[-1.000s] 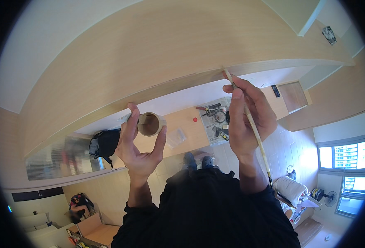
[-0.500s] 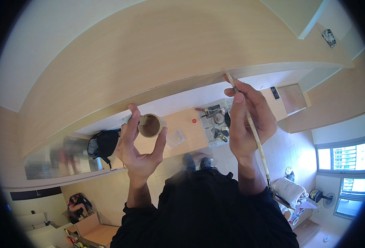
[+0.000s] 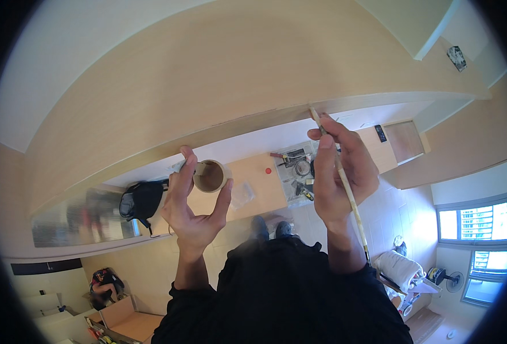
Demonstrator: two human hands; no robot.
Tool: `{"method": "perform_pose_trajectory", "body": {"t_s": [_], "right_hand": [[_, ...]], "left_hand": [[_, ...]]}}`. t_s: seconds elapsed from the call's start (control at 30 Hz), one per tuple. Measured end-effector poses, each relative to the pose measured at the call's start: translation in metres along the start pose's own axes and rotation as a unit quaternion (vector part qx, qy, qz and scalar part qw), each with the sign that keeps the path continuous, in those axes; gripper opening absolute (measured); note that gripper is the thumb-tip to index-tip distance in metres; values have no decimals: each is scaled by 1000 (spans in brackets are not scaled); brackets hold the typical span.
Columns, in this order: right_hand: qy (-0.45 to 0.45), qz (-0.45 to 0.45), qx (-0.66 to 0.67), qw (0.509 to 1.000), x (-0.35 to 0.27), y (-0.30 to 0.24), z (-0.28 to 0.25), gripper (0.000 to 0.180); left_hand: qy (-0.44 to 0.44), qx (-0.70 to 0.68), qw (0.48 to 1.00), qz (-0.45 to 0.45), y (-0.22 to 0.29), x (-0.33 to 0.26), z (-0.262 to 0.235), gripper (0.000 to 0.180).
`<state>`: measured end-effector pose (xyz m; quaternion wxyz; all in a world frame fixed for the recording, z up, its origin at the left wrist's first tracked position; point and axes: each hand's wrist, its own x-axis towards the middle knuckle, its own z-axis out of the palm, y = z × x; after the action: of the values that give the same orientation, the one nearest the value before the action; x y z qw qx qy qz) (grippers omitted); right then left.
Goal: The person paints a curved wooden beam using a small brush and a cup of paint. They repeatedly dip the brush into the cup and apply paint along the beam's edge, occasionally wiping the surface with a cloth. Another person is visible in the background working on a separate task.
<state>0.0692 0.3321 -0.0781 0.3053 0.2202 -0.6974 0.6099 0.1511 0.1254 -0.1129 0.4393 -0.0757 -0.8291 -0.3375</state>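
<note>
My left hand [image 3: 193,221] is closed around a small round cup [image 3: 226,174], its open top facing me. Brownish material shows inside the cup. One raised fingertip of that hand is at the lower edge of a long light-wood panel [image 3: 207,74]. In my right hand [image 3: 345,175] a long, thin paintbrush [image 3: 350,192] is pinched between thumb and fingers. Its pale upper tip is at the panel's edge strip [image 3: 265,116]; whether it touches cannot be told. The dark lower end of the handle is beside my right sleeve.
Below lies a wooden surface [image 3: 253,172] with tools on newspaper [image 3: 291,192], a red cap [image 3: 268,170] and a black bag [image 3: 141,200]. A dark remote-like object [image 3: 381,133] is farther right. Another person [image 3: 105,284] is low at the far left. A fan [image 3: 453,281] stands by the windows.
My right hand and the paintbrush have shifted slightly left along the panel's edge. My left hand still holds the cup in nearly the same place. The whole view has tilted a little.
</note>
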Motion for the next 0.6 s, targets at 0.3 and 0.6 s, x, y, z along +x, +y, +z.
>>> {"method": "perform_pose_trajectory", "body": {"t_s": [0.3,0.6], "right_hand": [[-31,-69,-35,997,-1,4,4,21],[-32,-48,-49,997,-2,0,8,18]], "left_hand": [[-2,-4,1000,-9,0,-1,-1,77],[0,-4,1000,-9,-1,-1,-1,77]]}}
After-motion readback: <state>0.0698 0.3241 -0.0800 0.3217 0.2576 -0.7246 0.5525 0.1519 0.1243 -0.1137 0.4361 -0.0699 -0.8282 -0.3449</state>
